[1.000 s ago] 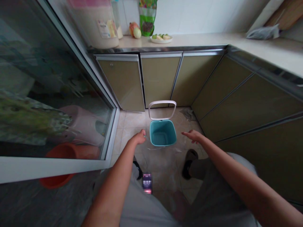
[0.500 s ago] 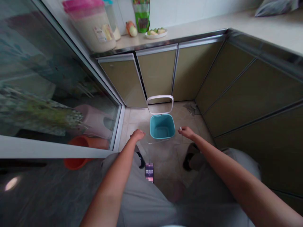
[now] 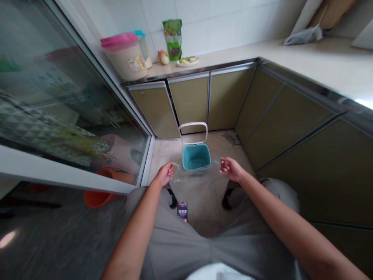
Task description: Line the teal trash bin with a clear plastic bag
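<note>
Above teal bin [image 3: 196, 156], hands [image 3: 164, 174] [image 3: 231, 170] pinch clear bag [image 3: 194, 175] edges — stretched

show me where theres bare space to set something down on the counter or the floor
The long pale countertop is bare between the white plate of fruit and the grey bag. The far left end is crowded by the pink-lidded tub and the green packet. On the floor, bare tile lies right of the teal bin, where both hands hold clear plastic.
</note>
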A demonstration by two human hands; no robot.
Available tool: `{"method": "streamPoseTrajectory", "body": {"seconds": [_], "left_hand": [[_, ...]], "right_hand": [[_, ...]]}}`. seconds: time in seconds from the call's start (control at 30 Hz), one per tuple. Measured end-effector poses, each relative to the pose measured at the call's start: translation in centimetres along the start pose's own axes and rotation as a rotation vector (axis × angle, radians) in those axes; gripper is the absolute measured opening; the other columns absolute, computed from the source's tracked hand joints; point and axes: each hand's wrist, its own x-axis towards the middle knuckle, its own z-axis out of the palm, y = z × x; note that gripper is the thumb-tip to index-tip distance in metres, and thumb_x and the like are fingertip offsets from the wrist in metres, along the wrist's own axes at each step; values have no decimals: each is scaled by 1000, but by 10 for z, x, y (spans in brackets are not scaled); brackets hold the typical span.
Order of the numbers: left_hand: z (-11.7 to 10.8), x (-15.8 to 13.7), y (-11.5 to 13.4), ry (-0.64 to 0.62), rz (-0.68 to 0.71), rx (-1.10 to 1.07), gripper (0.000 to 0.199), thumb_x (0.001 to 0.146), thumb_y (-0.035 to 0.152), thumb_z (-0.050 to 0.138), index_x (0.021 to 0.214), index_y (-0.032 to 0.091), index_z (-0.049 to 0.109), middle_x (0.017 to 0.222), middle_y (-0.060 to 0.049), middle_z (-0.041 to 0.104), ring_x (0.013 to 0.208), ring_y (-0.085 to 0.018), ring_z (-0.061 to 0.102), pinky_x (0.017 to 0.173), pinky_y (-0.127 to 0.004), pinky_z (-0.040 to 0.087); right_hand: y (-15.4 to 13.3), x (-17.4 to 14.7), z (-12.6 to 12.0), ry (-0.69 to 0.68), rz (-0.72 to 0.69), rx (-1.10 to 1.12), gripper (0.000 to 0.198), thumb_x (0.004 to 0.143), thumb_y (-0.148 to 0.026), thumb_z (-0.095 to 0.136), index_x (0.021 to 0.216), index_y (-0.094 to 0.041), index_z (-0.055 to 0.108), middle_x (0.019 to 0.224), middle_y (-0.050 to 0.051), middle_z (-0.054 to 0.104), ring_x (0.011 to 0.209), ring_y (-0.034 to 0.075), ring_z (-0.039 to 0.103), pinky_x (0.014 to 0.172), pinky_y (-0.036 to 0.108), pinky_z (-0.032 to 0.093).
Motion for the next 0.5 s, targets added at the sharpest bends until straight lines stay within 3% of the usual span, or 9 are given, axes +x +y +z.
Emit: {"method": "streamPoseTrajectory", "body": {"seconds": [0.17,0.33,0.43,0.5], "left_hand": [[-13,-6,12,-42,-87,-196,3,89,21,56,89,18,55,49,11,25,37,-6,22,40,-17,16],[-8,-9,24,40,-45,-145,5,89,17,49,88,17,54,50,11,24,38,-7,19,41,-18,18],[10,-6,60,57,-43,-84,8,90,18,48,83,18,51,50,10,25,38,-7,19,42,-19,17],[31,-4,110,36,-29,-50,10,90,20,48,81,19,51,51,8,30,38,-7,21,42,-20,15]], "right_hand": [[-2,-44,6,-124,44,162,12,96,-31,53,89,-21,50,54,-12,23,40,7,16,45,17,38],[-7,-47,7,-127,-41,125,10,100,-27,50,92,-22,47,63,-10,32,41,6,17,41,13,29],[-39,-36,17,-89,-42,17,18,100,-26,50,85,-22,41,62,-9,32,42,7,18,38,13,26],[-82,-28,35,-60,-14,-88,23,100,-24,50,81,-23,37,61,-9,30,42,7,19,37,14,25]]}}
